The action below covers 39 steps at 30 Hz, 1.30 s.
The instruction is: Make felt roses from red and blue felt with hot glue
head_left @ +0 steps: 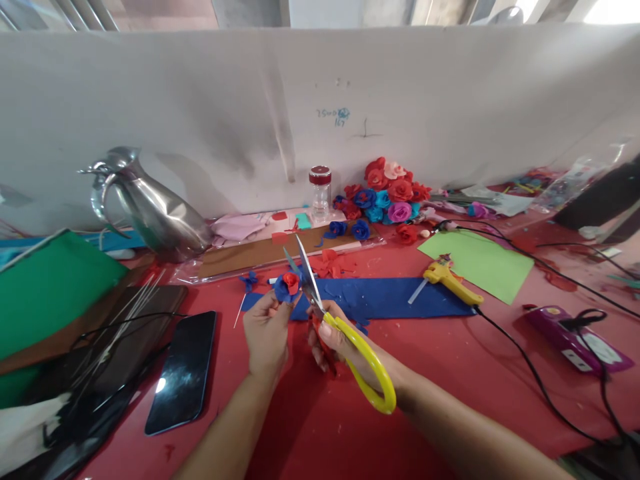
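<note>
Between the fingertips of my left hand (267,333) is a small paper flower (288,285) with a red middle and blue outer petals. My right hand (333,337) grips a pair of scissors (367,370) with yellow and red handles. Their blades are parted and point up and away, close beside the flower's right side. A blue strip of paper (395,298) lies flat on the table behind my hands. On its right end rests a yellow glue gun (453,282). Red paper scraps (333,265) and a small blue cutting (249,281) lie around the strip.
A metal jug (155,207) and a lidded glass jar (320,193) stand by the wall. Paper roses (393,197) are heaped at the back. A phone (183,373) lies left, green sheets (475,263) and a purple power strip (577,340) right. Black cords cross the right side.
</note>
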Each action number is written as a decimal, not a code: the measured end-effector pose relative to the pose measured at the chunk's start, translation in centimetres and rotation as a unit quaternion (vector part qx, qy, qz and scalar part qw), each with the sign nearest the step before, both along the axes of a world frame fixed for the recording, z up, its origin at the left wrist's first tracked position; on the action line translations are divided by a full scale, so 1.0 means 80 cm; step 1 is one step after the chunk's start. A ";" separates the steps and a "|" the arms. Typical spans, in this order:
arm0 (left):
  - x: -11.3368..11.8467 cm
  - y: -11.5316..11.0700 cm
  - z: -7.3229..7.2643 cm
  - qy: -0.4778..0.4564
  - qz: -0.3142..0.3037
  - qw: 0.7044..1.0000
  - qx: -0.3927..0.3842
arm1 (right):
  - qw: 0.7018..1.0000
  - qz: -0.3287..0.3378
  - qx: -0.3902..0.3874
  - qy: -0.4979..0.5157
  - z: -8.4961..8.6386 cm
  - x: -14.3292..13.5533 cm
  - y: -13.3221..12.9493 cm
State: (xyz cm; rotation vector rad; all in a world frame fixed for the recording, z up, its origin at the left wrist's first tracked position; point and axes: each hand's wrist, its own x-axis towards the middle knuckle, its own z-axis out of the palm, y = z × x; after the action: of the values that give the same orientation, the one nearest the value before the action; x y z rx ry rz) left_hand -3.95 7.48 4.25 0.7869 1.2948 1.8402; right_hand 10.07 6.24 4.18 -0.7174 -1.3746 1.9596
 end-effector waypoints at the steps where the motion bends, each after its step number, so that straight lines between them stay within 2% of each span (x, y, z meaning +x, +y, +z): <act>1: 0.000 0.000 0.000 0.002 0.003 1.000 0.000 | 1.000 -0.001 0.000 -0.001 0.001 0.000 0.000; 11: 0.004 -0.003 0.007 0.006 0.005 1.000 -0.005 | 1.000 -0.012 0.007 0.001 -0.001 0.000 0.000; 20: 0.002 -0.001 0.002 0.008 0.005 1.000 0.005 | 1.000 -0.018 0.006 -0.019 -0.008 -0.002 0.002; 39: 0.001 0.002 0.005 -0.027 0.007 0.999 -0.017 | 0.999 -0.029 -0.005 -0.035 -0.001 -0.005 0.002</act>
State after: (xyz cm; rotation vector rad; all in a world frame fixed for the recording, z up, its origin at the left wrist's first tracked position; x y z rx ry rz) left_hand -3.83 7.66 4.66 0.7070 1.2965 1.8337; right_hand 9.64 6.40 4.13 -0.8276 -1.3701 1.9145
